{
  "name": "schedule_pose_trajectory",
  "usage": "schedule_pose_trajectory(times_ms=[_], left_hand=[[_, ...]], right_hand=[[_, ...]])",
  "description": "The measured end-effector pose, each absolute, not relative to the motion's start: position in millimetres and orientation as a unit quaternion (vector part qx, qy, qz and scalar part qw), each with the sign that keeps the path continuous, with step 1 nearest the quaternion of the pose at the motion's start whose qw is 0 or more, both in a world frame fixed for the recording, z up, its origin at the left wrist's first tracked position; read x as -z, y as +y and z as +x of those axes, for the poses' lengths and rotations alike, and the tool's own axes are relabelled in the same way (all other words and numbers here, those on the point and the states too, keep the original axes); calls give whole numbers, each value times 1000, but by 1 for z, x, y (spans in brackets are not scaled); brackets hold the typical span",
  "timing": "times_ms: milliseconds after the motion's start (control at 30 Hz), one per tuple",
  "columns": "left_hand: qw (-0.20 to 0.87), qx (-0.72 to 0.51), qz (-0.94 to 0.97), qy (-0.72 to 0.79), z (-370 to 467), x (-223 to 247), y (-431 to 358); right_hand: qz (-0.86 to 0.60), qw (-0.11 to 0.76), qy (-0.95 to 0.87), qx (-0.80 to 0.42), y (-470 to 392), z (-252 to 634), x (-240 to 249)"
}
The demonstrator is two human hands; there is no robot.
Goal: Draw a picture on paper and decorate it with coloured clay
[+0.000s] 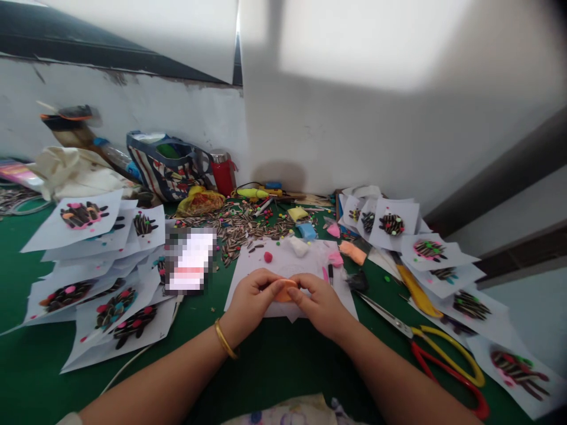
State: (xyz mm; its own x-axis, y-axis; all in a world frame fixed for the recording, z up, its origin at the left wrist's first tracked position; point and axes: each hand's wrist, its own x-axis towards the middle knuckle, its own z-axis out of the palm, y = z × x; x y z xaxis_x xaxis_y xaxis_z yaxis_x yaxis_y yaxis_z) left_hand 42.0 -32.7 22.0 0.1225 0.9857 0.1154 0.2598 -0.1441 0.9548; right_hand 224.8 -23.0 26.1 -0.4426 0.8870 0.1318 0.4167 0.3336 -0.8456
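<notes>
Between my two hands is a flattened piece of orange modelling clay (287,291), pinched by the thumbs and fingers from both sides. My left hand (257,298), with a gold bangle at the wrist, grips its left edge. On its right edge my right hand (319,301) is closed. Both are above a white sheet of paper (241,274). On that sheet lie a red clay ball (268,257), a white clay lump (298,246), a pink clay lump (335,258) and a black marker (330,274). An orange clay packet (353,252) sits just right of the sheet.
Large scissors (414,333) and a yellow utility knife (416,289) lie to the right. Sunflower seeds (239,224) are scattered behind the sheet. Paper sheets with seed-and-clay pictures (84,217) pile up on both sides. A lit phone (190,260), red flask (222,174) and striped bag (163,168) are leftward.
</notes>
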Motion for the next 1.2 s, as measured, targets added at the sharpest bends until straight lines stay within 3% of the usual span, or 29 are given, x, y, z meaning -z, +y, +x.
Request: schedule_pose_trajectory(times_ms=[133,267,467,1200], left_hand=[[490,-451,565,487,44,-18,-32],[460,-434,600,489,43,-22,-32],[516,-438,541,499,44,-27,-33],[642,-367,492,459,53,-23,-37]], right_hand=[[-449,301,-747,-388,-22,224,-27],[-439,309,-741,-404,-23,224,-26],[-436,403,-732,-333,-22,228,-25],[-341,361,-771,-399,-24,227,-27]])
